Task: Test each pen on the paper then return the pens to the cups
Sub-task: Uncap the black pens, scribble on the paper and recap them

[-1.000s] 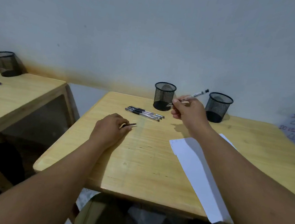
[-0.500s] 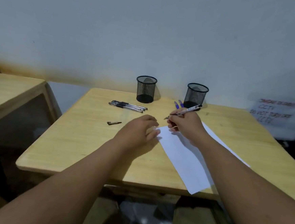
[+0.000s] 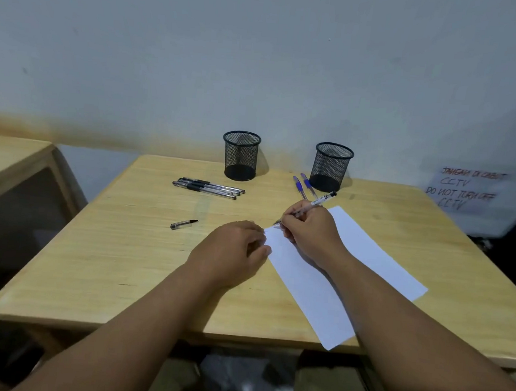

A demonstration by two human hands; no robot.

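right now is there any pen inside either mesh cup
No, both the left mesh cup and the right mesh cup show only bare mesh, with the black pens and blue pens lying on the table.

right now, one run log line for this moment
step: testing pen | right hand: holds pen, tip on paper | left hand: steadies paper | cups: empty

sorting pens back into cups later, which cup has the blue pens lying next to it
The right-hand mesh cup: two blue pens lie on the table just left of its base. The left mesh cup has only the black pens near it.
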